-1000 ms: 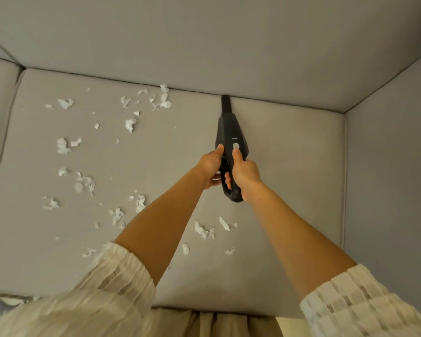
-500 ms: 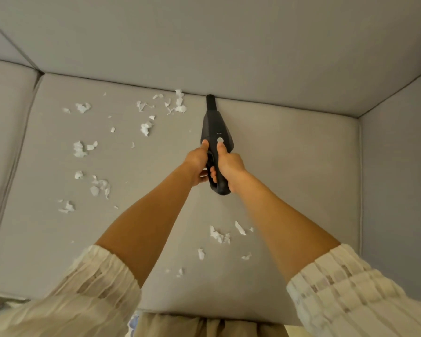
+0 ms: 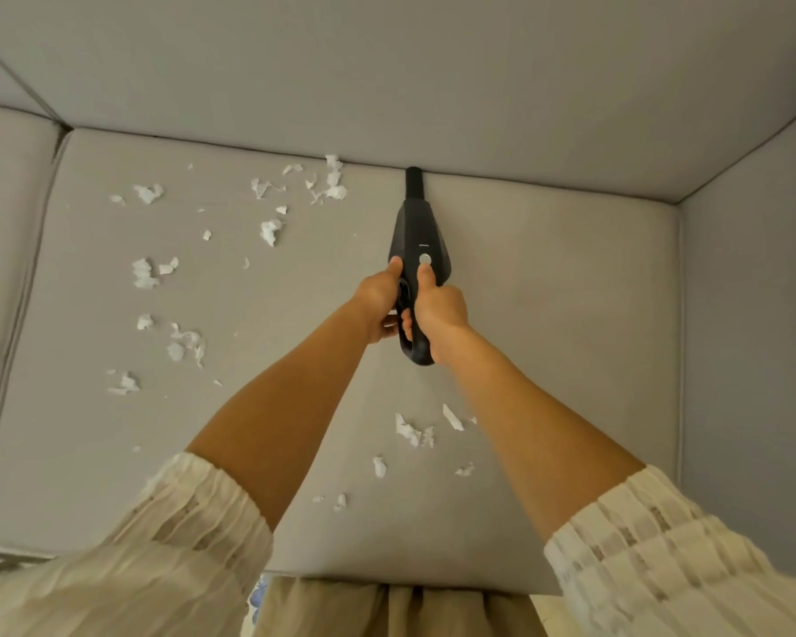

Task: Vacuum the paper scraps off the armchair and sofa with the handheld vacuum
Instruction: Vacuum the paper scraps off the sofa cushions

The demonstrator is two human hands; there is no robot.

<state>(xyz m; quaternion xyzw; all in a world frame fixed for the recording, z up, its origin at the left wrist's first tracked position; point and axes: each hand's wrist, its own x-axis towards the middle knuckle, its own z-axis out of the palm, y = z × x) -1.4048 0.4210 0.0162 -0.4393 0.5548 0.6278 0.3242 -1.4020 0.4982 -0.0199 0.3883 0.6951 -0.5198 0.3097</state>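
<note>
Vacuum (image 3: 418, 236) — sleek black taper — both hands.

Vacuum (image 3: 418, 232) handle mostly hidden under both hands (image 3: 380, 296). Sleeves (image 3: 662, 558) cut off by bottom edge, blurred. Forearms cover part of seat cushion (image 3: 570, 291). Marking above vacuum's button (image 3: 425, 258) too small to read.

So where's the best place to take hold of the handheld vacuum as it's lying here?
By the loop handle at the rear of the handheld vacuum, coming from the seat's front edge. The nozzle points away into the back crease, so the handle faces the person. Both hands already do this: the right hand wraps the handle with its thumb near the round button, and the left hand steadies it.
</note>
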